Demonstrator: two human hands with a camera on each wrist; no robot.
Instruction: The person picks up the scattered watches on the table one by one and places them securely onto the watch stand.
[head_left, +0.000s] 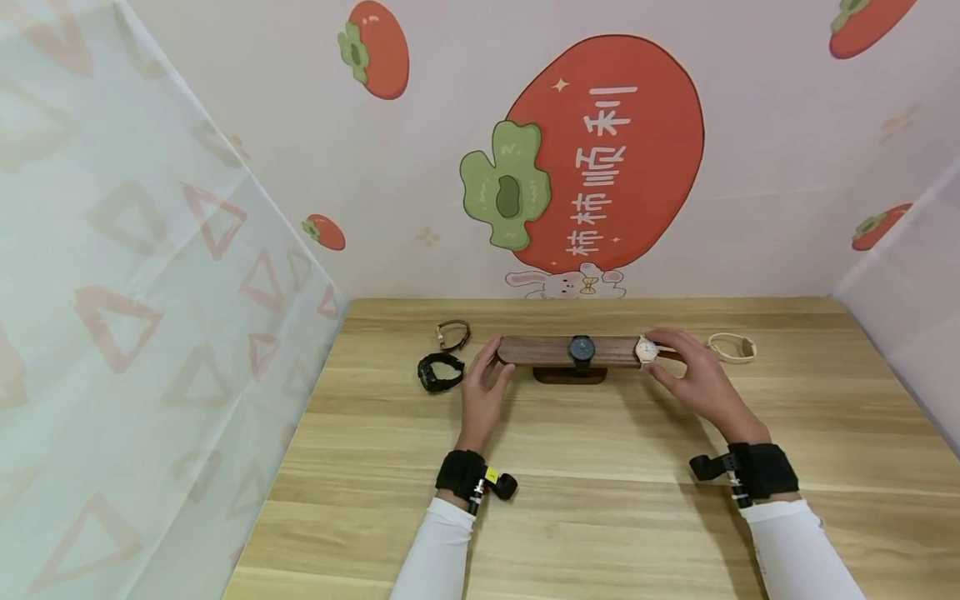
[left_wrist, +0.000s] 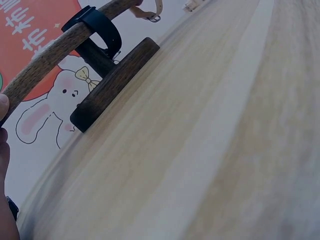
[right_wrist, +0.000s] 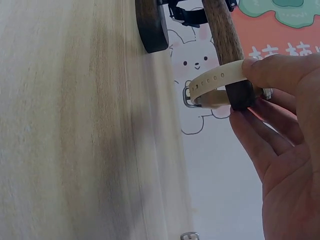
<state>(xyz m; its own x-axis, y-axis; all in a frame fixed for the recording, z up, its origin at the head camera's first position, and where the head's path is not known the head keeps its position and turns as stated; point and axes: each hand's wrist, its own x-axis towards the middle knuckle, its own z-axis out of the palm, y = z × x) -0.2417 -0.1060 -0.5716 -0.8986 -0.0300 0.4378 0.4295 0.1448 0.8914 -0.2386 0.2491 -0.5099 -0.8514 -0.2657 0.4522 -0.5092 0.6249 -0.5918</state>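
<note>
Pinching the cream-strapped watch (head_left: pixel 647 350) with thumb and fingers, right hand (head_left: pixel 697 379) at the right end of a wooden bar (head_left: pixel 532 352); strap looped around the bar, smooth and punched with holes, metal buckle hanging below; dial round and pale, facing up. Left hand (head_left: pixel 482 400) gripping the bar's opposite end, thumb on the near side, fingers on the far side; bar long, brown, visibly grained, rounded at its left tip; it rides level on a short post above a dark wooden base (head_left: pixel 570 377), block-like with rounded ends. Dark watch (head_left: pixel 582 350) around the bar near the post; round black face, black strap.

Left of the stand, on the table (head_left: pixel 585 517): a chunky black watch (head_left: pixel 438 372), just beside the left hand; a slim dark-strapped watch (head_left: pixel 453 335) behind it, its loop thin; right of the stand, a pale watch (head_left: pixel 732 347) lying as an open oval. Tabletop light, wood-grained, in lengthwise streaks; white backdrop (head_left: pixel 420 183) behind, printed with orange-red fruit, white characters and a rabbit; creased pale sheet (head_left: pixel 150 375) at left, marked with faded red triangles.
</note>
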